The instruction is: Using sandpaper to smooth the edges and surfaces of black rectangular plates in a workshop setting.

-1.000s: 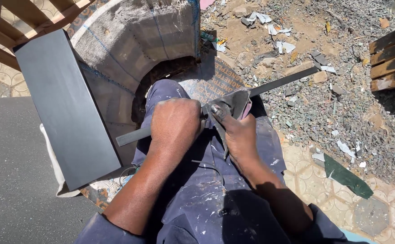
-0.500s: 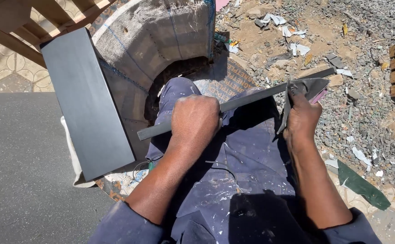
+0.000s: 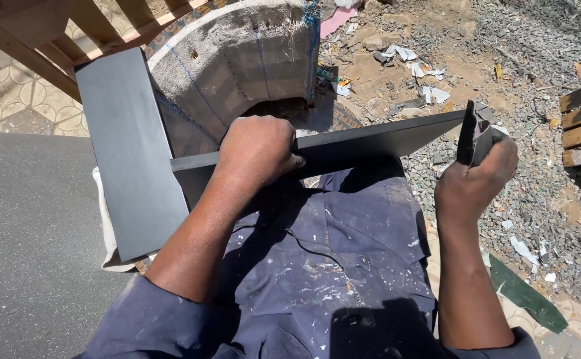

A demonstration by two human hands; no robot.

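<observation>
Far left, flat dark grey rectangular panel (image 3: 131,153) leaning on the round burlap-wrapped block (image 3: 237,66), unsecured; could slide off if bumped. Centre, left hand (image 3: 257,151) clenched over the long dark grey sheet-metal strip (image 3: 377,141), pinning it across the lap above paint-spattered blue overalls (image 3: 343,266). Risk here: sharp edge under bare palm, strip twisting if the hold loosens. Right, right hand (image 3: 478,178) fisted around a small dark hand tool (image 3: 468,133) at the strip's far end, held upright beside it. Any slip could nick fingers. Loose gravel ground (image 3: 536,60) beyond, poor footing for dropped pieces.
</observation>
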